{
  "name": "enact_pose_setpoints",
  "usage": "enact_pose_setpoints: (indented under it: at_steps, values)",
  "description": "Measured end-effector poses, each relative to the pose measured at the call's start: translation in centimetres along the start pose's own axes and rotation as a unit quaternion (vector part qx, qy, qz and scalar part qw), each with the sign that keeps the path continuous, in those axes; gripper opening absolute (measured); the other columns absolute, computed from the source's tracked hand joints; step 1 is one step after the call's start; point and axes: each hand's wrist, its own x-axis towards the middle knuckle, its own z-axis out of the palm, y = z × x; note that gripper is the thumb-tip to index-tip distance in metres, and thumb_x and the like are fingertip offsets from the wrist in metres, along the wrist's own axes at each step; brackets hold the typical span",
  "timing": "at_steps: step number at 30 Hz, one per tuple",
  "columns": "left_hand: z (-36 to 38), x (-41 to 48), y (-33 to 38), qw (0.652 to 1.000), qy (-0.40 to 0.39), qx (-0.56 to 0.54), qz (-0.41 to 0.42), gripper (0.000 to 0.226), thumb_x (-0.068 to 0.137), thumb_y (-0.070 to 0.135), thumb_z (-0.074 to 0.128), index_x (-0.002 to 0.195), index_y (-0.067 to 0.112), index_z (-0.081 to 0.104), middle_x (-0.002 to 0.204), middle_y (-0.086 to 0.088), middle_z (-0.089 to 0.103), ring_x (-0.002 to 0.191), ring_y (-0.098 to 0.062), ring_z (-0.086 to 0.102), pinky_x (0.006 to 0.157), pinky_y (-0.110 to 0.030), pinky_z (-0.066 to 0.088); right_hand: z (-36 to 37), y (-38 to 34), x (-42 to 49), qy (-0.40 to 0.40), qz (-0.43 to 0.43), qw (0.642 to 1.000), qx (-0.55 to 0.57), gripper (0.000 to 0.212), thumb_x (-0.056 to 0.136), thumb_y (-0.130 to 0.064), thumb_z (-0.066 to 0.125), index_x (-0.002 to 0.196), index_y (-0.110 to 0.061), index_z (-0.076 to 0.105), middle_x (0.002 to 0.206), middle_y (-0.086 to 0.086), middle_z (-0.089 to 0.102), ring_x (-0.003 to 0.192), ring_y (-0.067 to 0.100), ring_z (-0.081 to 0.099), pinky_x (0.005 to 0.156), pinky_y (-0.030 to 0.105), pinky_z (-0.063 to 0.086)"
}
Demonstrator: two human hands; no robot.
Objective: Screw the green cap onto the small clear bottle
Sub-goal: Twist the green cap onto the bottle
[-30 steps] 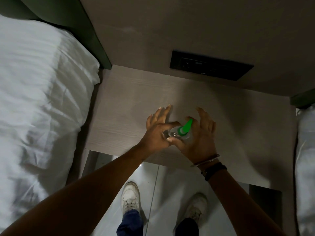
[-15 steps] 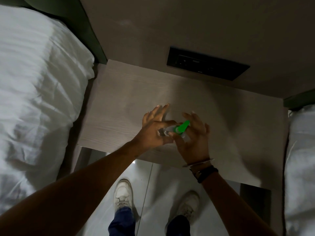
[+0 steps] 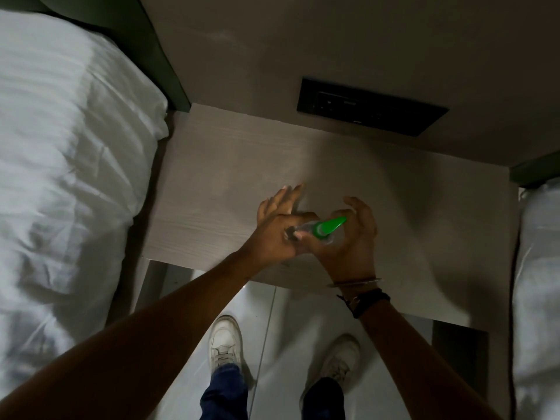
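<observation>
The small clear bottle (image 3: 304,229) lies nearly level above the front of the wooden bedside table (image 3: 218,177). Its green pointed cap (image 3: 329,225) sits on the neck and points right and slightly up. My left hand (image 3: 274,237) pinches the bottle's bottom end with thumb and forefinger, its other fingers spread upward. My right hand (image 3: 351,241) cups the cap end from below, thumb against the cap's collar, fingers curled above the tip. Most of the bottle body is hidden between the two hands.
White bedding (image 3: 66,153) fills the left side and another white bed edge (image 3: 539,268) lies at the right. A black socket panel (image 3: 369,112) is set in the wall behind the table. Below are a pale floor and my white shoes (image 3: 225,344).
The cap has tipped from pointing up-right to lying flatter toward the right. My right fingers have curled in more over its tip. Both hands stay together at the same spot.
</observation>
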Motion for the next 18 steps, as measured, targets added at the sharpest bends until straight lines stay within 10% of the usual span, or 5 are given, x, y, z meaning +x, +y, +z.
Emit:
enact_pose_setpoints:
  at_steps: [3,9,18]
  values:
    - [-0.1,0.0,-0.1,1.0,-0.002,0.003,0.005,0.037,0.073,0.046,0.07,0.107,0.03,0.07,0.156,-0.002,0.021,0.143,-0.022,0.004,0.111,-0.046,-0.001,-0.2,0.3,0.3,-0.054,-0.025,0.998,0.034,0.06,0.063,-0.041,0.082,0.112,-0.014,0.063,0.141,0.017,0.046,0.131,0.031,0.042,0.102,0.058,0.041]
    - [0.1,0.3,-0.4,1.0,-0.014,0.015,0.012,0.049,0.067,0.041,0.082,0.112,0.032,0.067,0.157,0.001,0.016,0.145,-0.025,0.003,0.111,-0.054,0.003,-0.3,0.5,0.6,-0.037,-0.069,0.997,-0.02,0.027,0.067,-0.038,0.078,0.083,-0.017,0.074,0.129,0.003,0.061,0.133,0.028,0.04,0.101,0.052,0.033]
    - [0.5,-0.1,-0.8,1.0,0.008,0.002,0.019,0.044,0.067,0.055,0.072,0.105,0.033,0.069,0.153,0.011,0.011,0.143,-0.018,0.002,0.109,-0.052,0.001,-1.4,0.1,-1.0,-0.013,-0.013,0.997,-0.075,0.064,0.06,-0.067,0.067,0.1,-0.016,0.068,0.132,0.01,0.058,0.131,0.033,0.044,0.096,0.061,0.038]
